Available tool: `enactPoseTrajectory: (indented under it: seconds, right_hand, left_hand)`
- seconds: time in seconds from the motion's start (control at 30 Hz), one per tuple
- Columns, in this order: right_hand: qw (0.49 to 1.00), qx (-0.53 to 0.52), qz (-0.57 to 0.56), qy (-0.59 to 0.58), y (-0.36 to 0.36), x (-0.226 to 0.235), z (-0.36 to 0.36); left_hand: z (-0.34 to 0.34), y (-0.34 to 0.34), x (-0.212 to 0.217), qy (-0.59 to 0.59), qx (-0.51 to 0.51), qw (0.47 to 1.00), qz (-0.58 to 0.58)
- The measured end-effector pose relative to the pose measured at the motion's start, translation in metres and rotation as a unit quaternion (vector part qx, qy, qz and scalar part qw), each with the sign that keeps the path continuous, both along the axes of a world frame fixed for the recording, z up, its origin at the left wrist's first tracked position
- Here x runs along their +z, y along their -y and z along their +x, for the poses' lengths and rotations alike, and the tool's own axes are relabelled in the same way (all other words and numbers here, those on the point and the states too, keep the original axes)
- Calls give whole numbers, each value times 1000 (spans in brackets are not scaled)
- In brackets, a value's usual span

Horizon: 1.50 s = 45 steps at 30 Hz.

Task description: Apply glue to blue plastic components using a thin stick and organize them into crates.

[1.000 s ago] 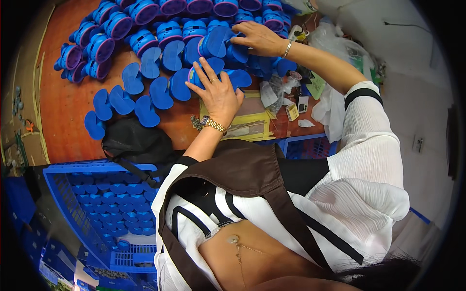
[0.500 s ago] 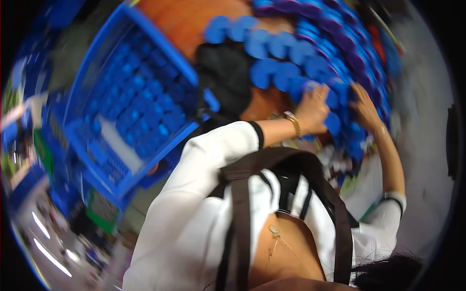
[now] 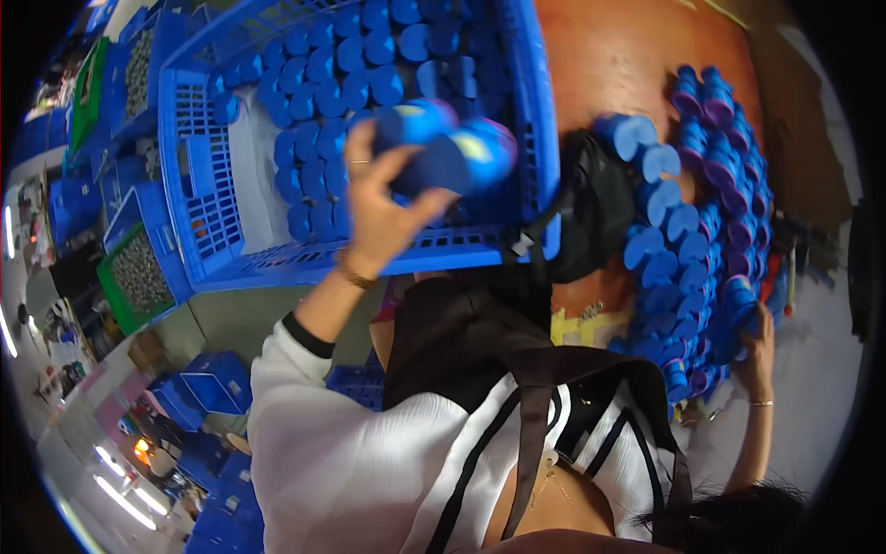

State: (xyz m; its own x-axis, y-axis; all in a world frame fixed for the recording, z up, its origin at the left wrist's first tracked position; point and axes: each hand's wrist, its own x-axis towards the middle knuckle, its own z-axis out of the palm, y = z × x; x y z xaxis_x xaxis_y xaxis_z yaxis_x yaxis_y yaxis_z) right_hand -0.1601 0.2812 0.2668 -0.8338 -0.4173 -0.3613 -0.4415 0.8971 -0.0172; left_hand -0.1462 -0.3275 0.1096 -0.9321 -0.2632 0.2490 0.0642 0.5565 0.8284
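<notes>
Crate (image 3: 198, 138) about half filled with blue caps; my left hand (image 3: 378, 208) clasps several caps (image 3: 443, 148) over it; many remain on bench (image 3: 628, 55), right hand (image 3: 759, 343) resting on those, grip unclear.

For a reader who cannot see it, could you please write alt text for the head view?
The left hand holds two blue capped containers over a blue plastic crate filled with similar ones. The right hand rests against rows of blue and purple containers on an orange table, beside a black bag.
</notes>
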Motion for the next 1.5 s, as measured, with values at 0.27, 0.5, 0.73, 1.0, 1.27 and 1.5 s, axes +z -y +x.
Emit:
enactPoseTrajectory:
  seconds: [0.27,0.5,0.73,1.0,1.27,1.5]
  right_hand:
    - [905,398,-151,18,451,-80,-198]
    - [732,626,-267,-18,846,-228,-206]
    - [684,728,-39,14,1006,-294,-164]
    - [693,709,120,-47,1065,-372,-162]
    - [654,745,66,-110,1044,-365,-182]
    - [670,735,81,-76,1034,-357,-182]
  left_hand:
    - [70,301,-131,75,453,880,-120]
    - [66,392,-215,169,407,886,-142]
    - [79,428,-238,219,384,891,-101]
    - [80,446,-260,253,396,881,-57]
    - [71,450,-261,257,405,875,-73]
    - [62,448,-274,227,357,900,-106]
